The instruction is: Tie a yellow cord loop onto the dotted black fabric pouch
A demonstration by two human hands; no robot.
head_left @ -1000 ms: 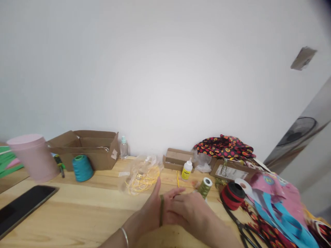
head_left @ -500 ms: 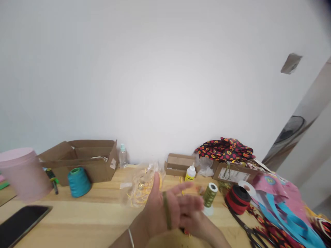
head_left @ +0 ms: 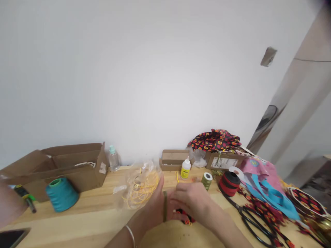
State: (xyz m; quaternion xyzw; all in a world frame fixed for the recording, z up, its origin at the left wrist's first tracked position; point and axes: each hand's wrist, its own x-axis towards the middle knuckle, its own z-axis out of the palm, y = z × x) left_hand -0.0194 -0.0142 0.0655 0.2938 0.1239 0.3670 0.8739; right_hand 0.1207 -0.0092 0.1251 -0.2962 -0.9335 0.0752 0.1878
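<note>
My left hand [head_left: 155, 208] is held over the table with its thumb raised and fingers stretched to the right. A band of olive-green thread [head_left: 165, 206] runs around its palm. My right hand [head_left: 192, 199] lies across the left fingers with its own fingers curled in, hiding their tips; what it pinches is hidden. Just below the hands a small piece of dark red patterned fabric [head_left: 188, 217] shows in part. Behind the right hand stands a spool of olive-green thread [head_left: 207, 180].
Cardboard boxes [head_left: 90, 175], a teal thread cone [head_left: 61, 195], a bag of yellow cord [head_left: 142, 186] and a glue bottle [head_left: 185, 168] line the back. On the right lie black scissors [head_left: 254, 220], a red-and-black roll [head_left: 229, 184] and blue ribbon [head_left: 274, 199].
My right hand has come from behind the left hand to its front, over the left fingers. The view has shifted to the right.
</note>
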